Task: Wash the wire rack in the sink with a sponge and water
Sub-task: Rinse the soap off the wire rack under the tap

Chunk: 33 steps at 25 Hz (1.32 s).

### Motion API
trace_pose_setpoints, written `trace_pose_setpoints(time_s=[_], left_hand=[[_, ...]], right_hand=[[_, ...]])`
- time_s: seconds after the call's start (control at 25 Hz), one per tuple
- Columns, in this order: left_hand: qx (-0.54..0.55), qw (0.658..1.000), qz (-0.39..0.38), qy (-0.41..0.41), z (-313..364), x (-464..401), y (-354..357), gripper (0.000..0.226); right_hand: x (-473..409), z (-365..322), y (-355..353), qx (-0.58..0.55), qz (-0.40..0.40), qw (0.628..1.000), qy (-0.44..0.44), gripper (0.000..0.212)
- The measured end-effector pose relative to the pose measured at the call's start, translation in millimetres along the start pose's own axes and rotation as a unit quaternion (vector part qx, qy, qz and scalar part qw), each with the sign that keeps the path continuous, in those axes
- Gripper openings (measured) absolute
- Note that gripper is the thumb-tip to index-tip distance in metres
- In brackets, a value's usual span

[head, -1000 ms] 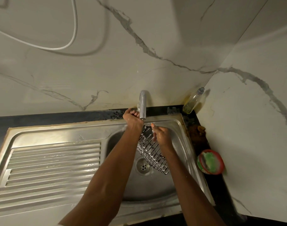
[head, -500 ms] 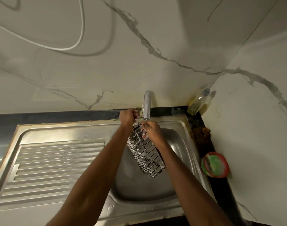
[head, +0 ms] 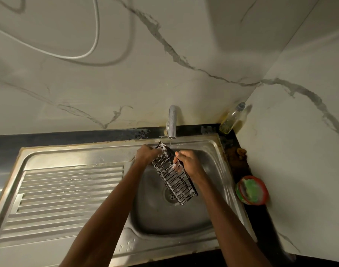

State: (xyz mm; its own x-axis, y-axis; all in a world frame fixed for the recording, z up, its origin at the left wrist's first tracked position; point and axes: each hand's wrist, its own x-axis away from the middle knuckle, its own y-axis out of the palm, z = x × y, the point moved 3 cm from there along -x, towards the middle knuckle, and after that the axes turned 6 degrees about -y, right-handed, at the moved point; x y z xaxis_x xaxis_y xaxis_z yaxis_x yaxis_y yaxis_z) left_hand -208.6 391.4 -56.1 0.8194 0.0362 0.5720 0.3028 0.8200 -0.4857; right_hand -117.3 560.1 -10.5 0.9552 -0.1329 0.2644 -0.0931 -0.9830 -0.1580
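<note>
Gripping the soapy, slippery, stiff, light rack (head: pixel 172 176) by its top rim, left hand (head: pixel 145 154) and right hand (head: pixel 186 160) both curled round the wires.

One head-worn wide view looks steeply down at the sink (head: pixel 218 149) from close above.

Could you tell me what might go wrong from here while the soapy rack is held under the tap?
1. The wire rack is covered in suds and held tilted above the sink by the left hand and right hand, so it could slip and drop into the basin.
2. The stream from the tap is thin and lands near the rack's upper end, so suds lower down may go unrinsed.
</note>
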Motion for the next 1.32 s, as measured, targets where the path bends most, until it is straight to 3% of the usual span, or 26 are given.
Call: trace_pose_setpoints(time_s=[0.16,0.32,0.48,0.68,0.84,0.96,1.08,1.2,1.32], left_hand=[[-0.03,0.997,0.067,0.015,2.9,16.5,0.4,0.034],[-0.023,0.992,0.116,0.049,14.2,31.4,-0.3,0.026],[-0.024,0.989,0.134,0.057,20.8,37.9,-8.3,0.027],[-0.049,0.988,0.13,0.062,28.1,41.5,-13.6,0.026],[-0.067,0.989,0.113,0.064,28.3,41.4,-14.0,0.028],[-0.09,0.987,0.093,0.092,30.4,44.4,-15.1,0.047],[-0.088,0.989,0.064,0.104,28.1,47.7,-14.0,0.057],[0.009,0.997,-0.011,0.08,14.5,38.8,-17.3,0.039],[0.039,0.997,0.015,0.063,9.8,30.3,-21.7,0.03]], right_hand=[[5.9,-1.8,-15.6,0.047,0.006,0.999,0.022,0.028],[8.8,-13.3,-15.0,0.179,-0.041,0.983,0.028,0.021],[-4.7,-20.9,-12.6,0.125,-0.009,0.991,0.049,0.02],[-39.5,-38.0,8.1,0.095,0.017,0.994,0.057,0.01],[-54.6,-49.7,20.1,0.091,0.06,0.991,0.078,0.022],[-62.6,-49.2,23.4,0.076,0.092,0.989,0.084,0.03],[-62.0,-44.1,24.5,0.068,0.126,0.986,0.09,0.022],[-52.8,-42.6,18.4,0.045,0.127,0.986,0.095,0.014],[-43.0,-43.8,16.4,0.041,0.066,0.994,0.082,0.008]])
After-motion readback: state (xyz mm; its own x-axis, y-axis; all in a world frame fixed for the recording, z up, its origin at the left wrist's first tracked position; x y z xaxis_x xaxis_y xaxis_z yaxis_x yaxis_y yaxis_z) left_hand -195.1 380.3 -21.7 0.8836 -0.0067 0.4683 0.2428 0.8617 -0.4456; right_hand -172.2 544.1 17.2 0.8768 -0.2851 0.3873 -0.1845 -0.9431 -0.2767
